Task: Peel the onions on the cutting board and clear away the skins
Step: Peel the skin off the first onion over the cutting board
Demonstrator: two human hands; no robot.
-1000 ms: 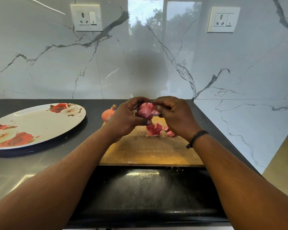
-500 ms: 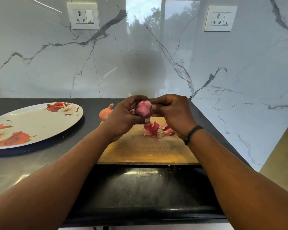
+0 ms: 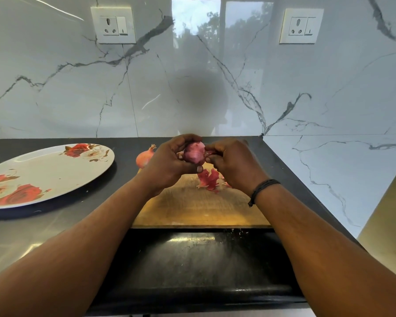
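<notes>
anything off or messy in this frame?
Only expected mess: loose red skins lie on the cutting board under the hands, not yet cleared. A few small flecks sit on the counter edge just off the board's front. The floral plate looks intact. Nothing else stands out.

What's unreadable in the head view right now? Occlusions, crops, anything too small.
- Onion: the far side and stem end are covered by the left hand and right hand.
- Second onion: its right part is behind the left hand.
- Skins on the cutting board: the right edge of the pile sits under the right hand, so the count is unclear.
- Plate: cut off by the left frame edge.
</notes>
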